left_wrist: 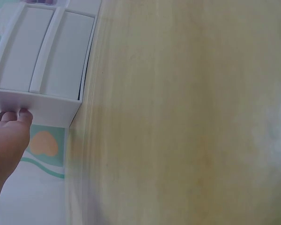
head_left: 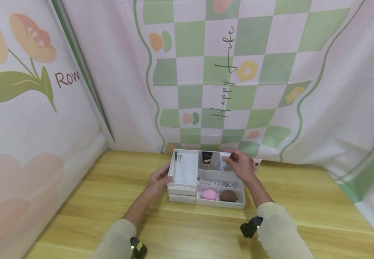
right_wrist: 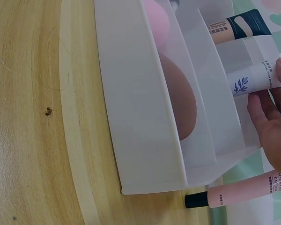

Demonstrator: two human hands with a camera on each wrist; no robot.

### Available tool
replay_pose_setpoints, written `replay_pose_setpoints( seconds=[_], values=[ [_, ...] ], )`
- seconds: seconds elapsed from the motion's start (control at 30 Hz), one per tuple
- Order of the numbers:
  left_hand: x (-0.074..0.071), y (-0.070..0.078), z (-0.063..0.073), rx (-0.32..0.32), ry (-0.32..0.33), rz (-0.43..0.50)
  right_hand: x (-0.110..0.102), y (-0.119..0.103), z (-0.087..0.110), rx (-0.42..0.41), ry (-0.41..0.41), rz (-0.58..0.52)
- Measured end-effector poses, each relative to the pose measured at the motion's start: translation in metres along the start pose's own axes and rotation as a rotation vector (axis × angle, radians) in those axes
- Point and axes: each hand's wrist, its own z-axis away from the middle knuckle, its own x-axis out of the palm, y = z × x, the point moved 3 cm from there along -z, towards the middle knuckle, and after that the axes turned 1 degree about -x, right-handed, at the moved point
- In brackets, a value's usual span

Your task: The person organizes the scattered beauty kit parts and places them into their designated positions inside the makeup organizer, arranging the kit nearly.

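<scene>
A white cosmetics organizer point(head_left: 220, 205) with drawers at its left front stands near the back of the table. My right hand point(head_left: 241, 166) pinches the top of a white tube point(right_wrist: 250, 80) with a blue leaf print, upright in the back right compartment. Beside it in that compartment stands a dark-topped beige tube point(head_left: 207, 160). My left hand point(head_left: 157, 181) rests its fingertips against the organizer's left side, near the drawers point(left_wrist: 65, 56). Slim sticks point(head_left: 181, 169) lie in the top left tray. A pink makeup sponge point(head_left: 208, 194) and a brown one point(head_left: 228, 196) sit in the front compartments.
A pink tube point(right_wrist: 243, 189) with a dark cap stands outside the organizer, at its right, close to the back curtain point(head_left: 212, 72). Wooden table point(head_left: 187, 230) stretches in front. A patterned curtain point(head_left: 44, 144) hangs on the left side.
</scene>
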Motion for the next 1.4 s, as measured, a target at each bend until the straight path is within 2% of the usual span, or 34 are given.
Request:
replay_pose_setpoints(
  seconds=[0.23, 0.33, 0.63, 0.77, 0.87, 1.0, 1.13, 1.4],
  values=[
    [0.000, 0.000, 0.000, 0.005, -0.001, 0.000, -0.006, -0.004, 0.001, 0.024, 0.011, -0.013],
    [0.000, 0.000, 0.000, 0.005, -0.001, 0.012, -0.010, -0.009, 0.002, 0.007, 0.027, -0.023],
    [0.001, 0.002, 0.001, 0.009, -0.006, -0.012, -0.030, -0.030, 0.005, -0.168, 0.059, -0.105],
    [0.001, 0.003, 0.002, 0.014, -0.005, -0.027, -0.041, -0.034, 0.006, -0.247, 0.102, -0.132],
    [0.001, 0.003, 0.002, 0.014, -0.002, -0.024, -0.052, -0.037, 0.008, -0.272, 0.138, -0.158],
    [0.001, 0.002, 0.001, 0.016, -0.008, -0.028, -0.068, -0.037, 0.010, -0.270, 0.200, -0.158],
    [0.001, 0.003, 0.002, 0.019, -0.018, -0.041, -0.085, -0.027, 0.012, -0.215, 0.254, -0.136],
    [0.001, 0.002, 0.003, 0.015, -0.016, -0.036, -0.105, 0.002, 0.018, -0.117, 0.277, -0.147]
  ],
)
